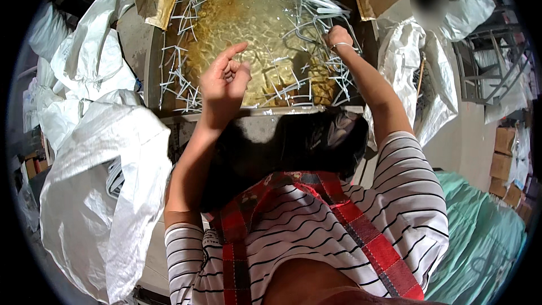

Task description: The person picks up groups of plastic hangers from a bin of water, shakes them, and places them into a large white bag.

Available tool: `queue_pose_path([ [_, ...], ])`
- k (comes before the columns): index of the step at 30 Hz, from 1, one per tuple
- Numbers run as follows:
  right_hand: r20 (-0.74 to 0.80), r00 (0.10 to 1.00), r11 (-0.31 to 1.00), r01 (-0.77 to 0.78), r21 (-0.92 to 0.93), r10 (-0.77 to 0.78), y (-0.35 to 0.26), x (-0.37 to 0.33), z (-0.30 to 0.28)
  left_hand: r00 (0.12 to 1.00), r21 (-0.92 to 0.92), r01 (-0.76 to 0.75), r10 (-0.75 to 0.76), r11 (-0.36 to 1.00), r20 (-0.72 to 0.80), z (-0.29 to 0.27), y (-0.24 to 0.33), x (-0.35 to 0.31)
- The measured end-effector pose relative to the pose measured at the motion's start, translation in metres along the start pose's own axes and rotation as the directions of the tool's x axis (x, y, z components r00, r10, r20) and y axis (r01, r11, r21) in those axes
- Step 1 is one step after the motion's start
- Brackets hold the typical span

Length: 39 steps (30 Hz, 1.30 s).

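A trough of shallow rippling water (pixel 243 25), brownish yellow at the bottom, lies in front of me. Thin white branched sticks (pixel 291 87), like plastic sprues, float along its sides and near end. Over the water at the left, my left hand (pixel 226 82) hangs with its index finger stretched out and the other fingers loosely curled; nothing is in it. My right hand (pixel 339 36) is closed at the right side of the trough, among a cluster of the white sticks (pixel 322 5). Its fingertips are partly hidden, so what it grips cannot be made out.
White woven sacks (pixel 101 192) stand close on my left, one with pale pieces inside. Another open white sack (pixel 435 79) is right of the trough. A metal rack (pixel 491 70), cardboard boxes (pixel 502 155) and a green sheet (pixel 480 237) are farther right. The trough's near rim (pixel 265 112) crosses before me.
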State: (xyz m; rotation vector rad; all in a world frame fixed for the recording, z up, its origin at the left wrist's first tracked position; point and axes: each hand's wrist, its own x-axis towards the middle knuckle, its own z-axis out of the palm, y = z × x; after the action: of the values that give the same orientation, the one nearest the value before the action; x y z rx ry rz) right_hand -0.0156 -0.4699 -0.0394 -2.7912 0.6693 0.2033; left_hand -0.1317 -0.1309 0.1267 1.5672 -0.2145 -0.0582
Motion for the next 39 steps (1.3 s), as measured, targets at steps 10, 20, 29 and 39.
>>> queue_pose_path([
  [10, 0.097, 0.995, 0.984, 0.042, -0.175, -0.025, 0.014, 0.048, 0.062, 0.913, -0.011, 0.408, -0.408, 0.913, -0.020, -0.013, -0.076, 0.050],
  [20, 0.172, 0.909, 0.920, 0.352, 0.170, -0.380, -0.119, -0.090, -0.059, 0.924, -0.058, 0.325, -0.304, 0.944, 0.231, 0.015, -0.124, 0.060],
  [29, 0.233, 0.830, 0.752, 0.294, 0.591, -0.507, -0.194, -0.101, -0.066, 0.947, -0.198, 0.322, -0.314, 0.926, 0.071, -0.008, -0.110, 0.077],
  [39, 0.134, 0.990, 0.999, -0.033, 0.017, 0.030, -0.086, 0.088, 0.072, 0.891, -0.186, 0.369, -0.404, 0.911, -0.207, -0.048, -0.102, 0.086],
])
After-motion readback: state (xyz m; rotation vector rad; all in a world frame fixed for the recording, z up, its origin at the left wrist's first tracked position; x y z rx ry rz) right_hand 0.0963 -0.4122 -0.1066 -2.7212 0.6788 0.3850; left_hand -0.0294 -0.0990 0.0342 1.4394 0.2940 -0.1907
